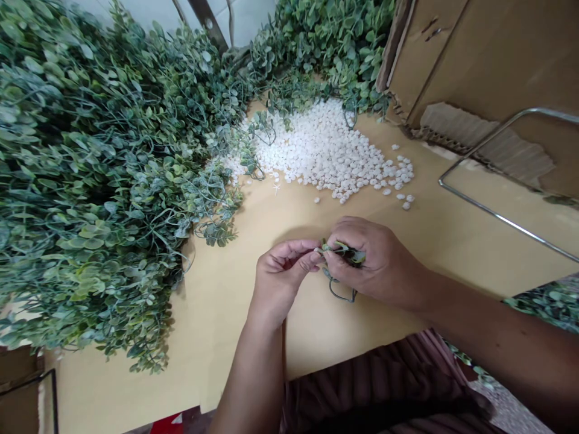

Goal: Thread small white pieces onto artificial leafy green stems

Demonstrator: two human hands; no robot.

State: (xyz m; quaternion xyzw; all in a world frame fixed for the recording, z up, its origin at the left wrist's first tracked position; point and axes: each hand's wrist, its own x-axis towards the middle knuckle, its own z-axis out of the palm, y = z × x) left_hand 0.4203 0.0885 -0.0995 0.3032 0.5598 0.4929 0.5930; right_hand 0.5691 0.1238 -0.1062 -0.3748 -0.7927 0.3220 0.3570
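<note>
- I see two hands from my end, both at work over one tan tabletop (253, 337).
- The left hand (283, 274) is closed in a pinch, thumb and fingertips on the tip of one green sprig (356, 258).
- The right hand (377, 256) grasps that same sprig between thumb and curled fingers; one stem loop (342, 299) hangs below it. I can't tell whether a small piece is hidden in the pinch.
- So the one sprig is between the two hands, above the near half of the tabletop.
- Beyond them I have one heap of white pieces (312, 144), too many to count.
- Of the strays, I count one white piece (316, 199) alone in front of the heap, and one white star-shaped piece (276, 189) to its left.
- Greenery shows in three places: one big mass (104, 181) at left, one bunch (330, 45) behind the heap, one patch (549, 304) past the table edge at lower right.
- At right I see one large cardboard box (502, 66) and one bent metal rod (506, 220).
</note>
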